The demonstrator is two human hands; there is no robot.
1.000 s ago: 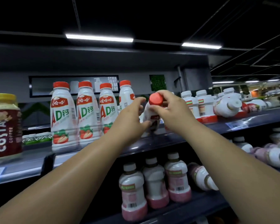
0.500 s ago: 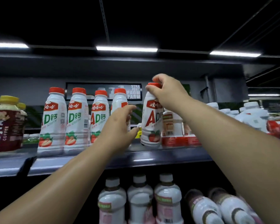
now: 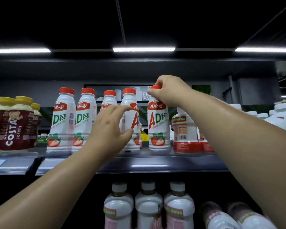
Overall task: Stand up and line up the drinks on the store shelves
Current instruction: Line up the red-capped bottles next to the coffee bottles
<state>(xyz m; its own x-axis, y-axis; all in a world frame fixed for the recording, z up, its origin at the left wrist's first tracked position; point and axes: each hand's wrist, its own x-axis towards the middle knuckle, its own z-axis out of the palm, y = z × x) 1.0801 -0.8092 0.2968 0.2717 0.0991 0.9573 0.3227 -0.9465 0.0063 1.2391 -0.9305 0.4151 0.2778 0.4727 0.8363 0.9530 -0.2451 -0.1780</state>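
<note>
right hand [image 3: 170,92]: yours pinches the red cap [image 3: 156,87] of the AD bottle [image 3: 158,126], fingers curled over the top.
AD bottle: upright on the shelf [image 3: 155,162], straight under your right hand.
left hand [image 3: 109,128]: fingers spread, cupped in front of the neighbour bottle [image 3: 130,123]; contact, cannot tell.
hands: apart, one bottle each.
row [image 3: 63,119]: three more red-capped bottles upright, left of your left hand.
Costa coffees [image 3: 15,123]: further left.
red-label bottle [image 3: 183,129]: upright, just right of the AD bottle, behind your right forearm.
lower bottles [image 3: 149,205]: upright, below both wrists.
</note>
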